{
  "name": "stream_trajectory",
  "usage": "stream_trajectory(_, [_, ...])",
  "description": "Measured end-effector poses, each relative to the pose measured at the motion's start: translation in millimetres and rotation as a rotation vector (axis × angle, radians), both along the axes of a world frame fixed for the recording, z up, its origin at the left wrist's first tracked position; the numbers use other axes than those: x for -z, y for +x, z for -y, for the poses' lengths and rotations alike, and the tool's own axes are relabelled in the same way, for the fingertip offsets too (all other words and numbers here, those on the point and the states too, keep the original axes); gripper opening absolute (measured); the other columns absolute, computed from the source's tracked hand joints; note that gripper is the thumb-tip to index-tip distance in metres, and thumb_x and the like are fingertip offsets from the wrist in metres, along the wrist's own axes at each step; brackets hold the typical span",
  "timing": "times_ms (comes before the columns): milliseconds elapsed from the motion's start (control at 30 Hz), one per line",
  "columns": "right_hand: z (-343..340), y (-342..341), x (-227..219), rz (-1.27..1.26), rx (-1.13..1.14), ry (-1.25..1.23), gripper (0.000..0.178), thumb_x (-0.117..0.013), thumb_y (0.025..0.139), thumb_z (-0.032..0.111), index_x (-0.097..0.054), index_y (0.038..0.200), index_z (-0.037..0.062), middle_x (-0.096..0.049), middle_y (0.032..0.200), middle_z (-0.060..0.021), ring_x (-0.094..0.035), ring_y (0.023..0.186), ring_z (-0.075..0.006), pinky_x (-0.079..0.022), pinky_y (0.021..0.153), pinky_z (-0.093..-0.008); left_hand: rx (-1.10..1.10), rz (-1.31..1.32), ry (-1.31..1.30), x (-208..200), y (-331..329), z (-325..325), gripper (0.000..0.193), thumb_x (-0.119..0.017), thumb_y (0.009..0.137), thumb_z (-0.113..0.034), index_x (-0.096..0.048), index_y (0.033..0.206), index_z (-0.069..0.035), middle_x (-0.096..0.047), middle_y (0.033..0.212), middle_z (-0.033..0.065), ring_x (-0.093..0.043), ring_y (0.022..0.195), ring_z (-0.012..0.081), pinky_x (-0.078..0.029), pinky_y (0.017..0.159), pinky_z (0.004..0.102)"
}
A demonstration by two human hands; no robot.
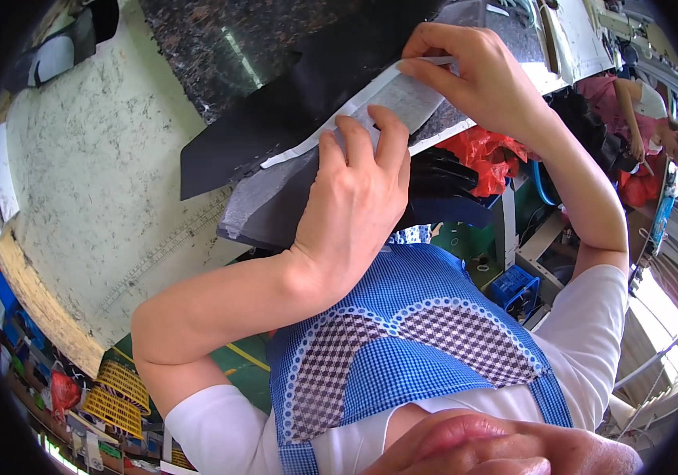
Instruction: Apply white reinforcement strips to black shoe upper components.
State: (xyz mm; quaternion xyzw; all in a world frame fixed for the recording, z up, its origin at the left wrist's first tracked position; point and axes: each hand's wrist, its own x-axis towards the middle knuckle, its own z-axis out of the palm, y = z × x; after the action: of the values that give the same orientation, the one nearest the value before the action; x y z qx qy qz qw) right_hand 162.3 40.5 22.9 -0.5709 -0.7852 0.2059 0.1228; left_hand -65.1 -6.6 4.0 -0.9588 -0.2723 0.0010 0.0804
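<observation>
Head view: both hands' fingers (371, 131) pinch a thin white strip (371, 99) on smooth dark fabric (276, 119).

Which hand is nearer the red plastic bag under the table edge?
Right. The right hand pinches the white strip just above the red plastic bag; the left hand presses the strip farther to the left.

A sheet of white paper (3, 172) lies near the left edge of the pale worktable (93, 182). A crumpled red plastic bag (488, 158) sits under the table's right side. No screens show.
</observation>
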Motion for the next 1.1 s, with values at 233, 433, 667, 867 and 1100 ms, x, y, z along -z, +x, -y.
stream_trajectory(233, [6.6, 5.5, 5.6, 0.362, 0.066, 0.147, 0.027, -0.075, 0.09, 0.033, -0.071, 0.097, 0.0074, -0.074, 0.083, -0.0096, -0.073, 0.074, -0.0278, -0.058, 0.065, -0.0377, 0.134, -0.179, -0.096, -23.9, -3.5, -29.2, 0.043, -0.063, 0.085, -0.019, -0.07, 0.12, 0.004, -0.063, 0.132, 0.0145, -0.055, 0.119, 0.0246, -0.045, 0.103, 0.0333])
stream_trajectory(433, [21.5, 25.0, 25.3, -0.156, 0.191, 0.01, 0.02, -0.075, 0.093, 0.023, -0.072, 0.097, 0.0044, -0.07, 0.076, -0.0095, -0.068, 0.066, -0.0214, -0.054, 0.061, -0.0326, 0.094, -0.019, -0.047, -8.4, 1.7, -25.7, 0.039, -0.059, 0.091, -0.019, -0.071, 0.121, 0.003, -0.061, 0.132, 0.0155, -0.052, 0.129, 0.0271, -0.042, 0.111, 0.0351])
stream_trajectory(667, [19.3, 25.4, 31.7, -0.262, 0.325, -0.048, 0.023, -0.079, 0.089, 0.025, -0.07, 0.09, 0.0045, -0.068, 0.071, -0.0086, -0.064, 0.059, -0.0203, -0.051, 0.058, -0.0333, 0.036, 0.102, -0.12, 10.8, 21.4, -25.6, 0.075, -0.081, 0.079, -0.037, -0.057, 0.138, 0.002, -0.058, 0.128, 0.0118, -0.054, 0.123, 0.0243, -0.049, 0.101, 0.0339])
stream_trajectory(867, [8.9, 40.0, 35.0, -0.075, 0.32, 0.164, 0.025, -0.08, 0.09, 0.022, -0.063, 0.091, 0.0041, -0.057, 0.065, -0.006, -0.054, 0.058, -0.013, -0.044, 0.055, -0.0287, 0.009, 0.157, -0.169, 12.5, 43.7, -45.9, 0.081, -0.081, 0.077, -0.05, -0.058, 0.136, 0.001, -0.052, 0.105, 0.0058, -0.053, 0.097, 0.0201, -0.046, 0.078, 0.0312])
stream_trajectory(1100, [61.2, 15.4, 48.5, 0.168, 0.063, 0.386, 0.054, -0.076, 0.085, 0.02, -0.061, 0.135, 0.0068, -0.056, 0.101, -0.0073, -0.065, 0.084, -0.0228, -0.057, 0.067, -0.0353, 0.002, 0.365, -0.182, 2.9, 48.6, -89.2, 0.059, -0.078, 0.085, -0.05, -0.064, 0.121, -0.005, -0.055, 0.133, 0.0154, -0.051, 0.13, 0.0331, -0.041, 0.109, 0.0453])
